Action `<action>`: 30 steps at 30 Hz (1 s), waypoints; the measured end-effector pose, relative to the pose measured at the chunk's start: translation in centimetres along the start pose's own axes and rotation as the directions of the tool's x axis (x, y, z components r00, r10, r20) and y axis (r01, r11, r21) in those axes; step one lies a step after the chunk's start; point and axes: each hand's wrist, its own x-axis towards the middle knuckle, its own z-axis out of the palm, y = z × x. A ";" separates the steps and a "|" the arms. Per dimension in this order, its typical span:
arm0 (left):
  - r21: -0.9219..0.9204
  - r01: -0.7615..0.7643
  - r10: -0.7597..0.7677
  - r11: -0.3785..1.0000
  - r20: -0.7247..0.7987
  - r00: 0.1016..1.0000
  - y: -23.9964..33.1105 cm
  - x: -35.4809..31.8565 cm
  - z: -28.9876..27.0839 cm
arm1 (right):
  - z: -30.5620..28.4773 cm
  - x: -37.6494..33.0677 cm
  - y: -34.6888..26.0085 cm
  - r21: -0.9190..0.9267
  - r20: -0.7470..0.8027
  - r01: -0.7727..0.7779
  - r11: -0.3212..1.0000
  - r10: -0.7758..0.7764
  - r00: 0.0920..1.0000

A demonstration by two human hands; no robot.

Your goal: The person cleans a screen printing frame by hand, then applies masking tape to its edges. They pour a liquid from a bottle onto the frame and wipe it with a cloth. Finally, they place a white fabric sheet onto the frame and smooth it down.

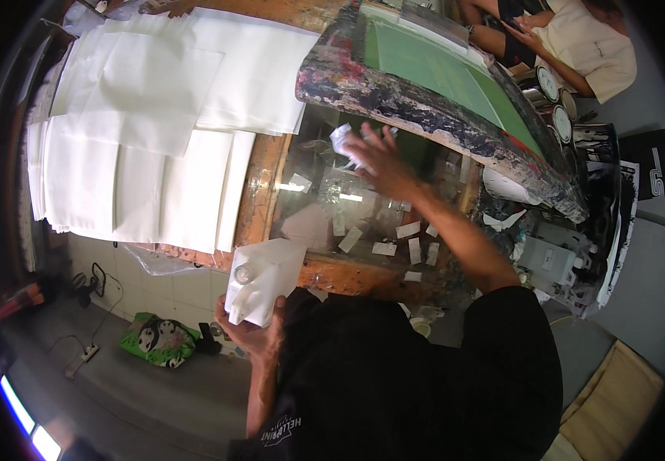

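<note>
My left hand (252, 332) grips a translucent white plastic jug (277, 265) from below, just off the table's near edge. The jug's round mouth and its handle face me. Stretched out to the far right, my right hand (381, 164) presses a crumpled white wad (341, 140) against the glass tabletop (321, 201); whether it is paper or cloth I cannot tell. Some of its fingers are spread past the wad. Several pale tape pieces (350, 240) lie on the glass. Over the far part of it, a screen-printing frame (417, 100) with green mesh (424, 65) is tilted up.
Stacks of white sheets (140, 165) cover the table's left side. Paint cans (551, 104) and a grey plastic container (549, 261) stand at the right. Another person (582, 42) sits at the far right. A green bag (159, 338) lies on the floor near cables.
</note>
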 end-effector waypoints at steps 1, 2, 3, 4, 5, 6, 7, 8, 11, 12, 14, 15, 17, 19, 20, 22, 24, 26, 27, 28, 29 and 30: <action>-0.015 0.007 -0.007 1.000 -0.003 1.000 0.0 -0.1 0.0 | -1.5 0.5 1.2 0.101 0.051 -0.124 0.987 0.120 0.992; -0.034 0.015 -0.015 0.999 -0.005 1.000 -0.1 0.0 0.0 | -2.9 1.0 2.3 0.189 0.102 -0.252 0.949 0.236 0.966; -0.064 0.016 -0.016 0.998 0.000 1.000 -0.4 0.1 0.3 | -2.8 1.4 4.5 0.150 0.183 -0.428 0.891 0.401 0.898; -0.050 -0.005 0.005 0.999 0.001 1.000 -0.6 -0.1 0.4 | -3.3 1.7 3.3 0.092 0.249 -0.526 0.845 0.492 0.834; -0.036 -0.030 0.031 0.999 0.004 1.000 -0.8 -0.1 0.4 | -3.8 2.2 1.9 0.020 0.311 -0.608 0.794 0.573 0.758; -0.028 -0.060 0.060 0.998 -0.005 0.998 -1.0 0.2 0.8 | -3.7 1.2 -0.6 0.003 0.161 -0.423 0.906 0.417 0.895; -0.055 -0.068 0.067 0.996 -0.023 0.998 -0.8 0.7 1.5 | -3.6 0.0 -3.0 -0.079 -0.002 -0.238 0.968 0.239 0.971; -0.073 -0.061 0.059 0.995 -0.027 0.998 -0.3 0.6 1.5 | -2.9 -1.5 -4.4 -0.348 -0.171 -0.010 0.937 -0.053 0.984; -0.085 -0.054 0.052 0.995 -0.028 0.998 0.5 0.5 1.6 | -1.4 0.0 2.4 -0.091 -0.164 -0.252 0.964 0.235 0.958; -0.090 -0.057 0.054 0.994 -0.030 0.998 0.8 0.5 2.0 | -0.5 0.7 5.2 0.028 -0.172 -0.360 0.932 0.359 0.917; -0.112 -0.058 0.060 0.992 0.011 0.998 0.9 0.7 2.4 | 1.0 0.8 7.4 0.147 -0.364 -0.403 0.903 0.428 0.827; -0.123 -0.059 0.064 0.991 0.036 0.997 0.9 0.9 2.5 | 3.0 0.8 6.5 0.177 -0.165 -0.522 0.834 0.548 0.820; -0.067 -0.134 0.134 0.989 -0.006 0.991 -0.3 0.7 2.0 | -0.3 1.0 -2.1 -0.089 -0.288 -0.155 0.984 0.124 0.950; -0.159 -0.044 0.038 0.986 -0.041 0.998 0.2 0.2 1.8 | -0.7 -0.1 -0.7 -0.049 -0.248 -0.237 0.970 0.218 0.944; -0.149 -0.051 0.046 0.987 -0.039 0.998 0.3 0.1 1.5 | 1.0 -1.1 4.2 -0.056 -0.257 -0.374 0.926 0.348 0.902; -0.112 -0.066 0.057 0.992 -0.085 0.995 0.3 -0.4 0.9 | -0.8 1.4 8.9 0.099 -0.408 -0.253 0.963 0.271 0.872; -0.135 -0.074 0.069 0.988 -0.042 0.997 0.4 0.2 1.8 | 2.0 2.5 14.2 0.051 -0.372 -0.380 0.924 0.371 0.851; -0.073 -0.088 0.086 0.993 -0.031 0.996 -0.1 -0.1 1.2 | 4.5 6.2 9.8 0.040 -0.344 -0.361 0.932 0.352 0.870; -0.030 -0.108 0.107 0.994 -0.038 0.994 -0.4 -0.4 0.8 | 4.8 7.2 5.3 -0.011 -0.381 -0.225 0.974 0.204 0.902; 0.002 -0.131 0.131 0.991 -0.039 0.991 -0.7 -0.4 0.5 | 4.2 7.0 1.8 -0.064 -0.422 -0.086 0.994 0.051 0.905; -0.036 -0.114 0.112 0.993 -0.055 0.992 -0.6 -0.3 0.3 | 3.2 6.7 1.6 -0.002 -0.418 -0.044 0.999 0.039 0.908; -0.071 -0.096 0.091 0.993 -0.073 0.993 -0.3 -0.4 0.1 | 2.2 6.3 1.4 0.061 -0.413 -0.001 0.998 0.026 0.910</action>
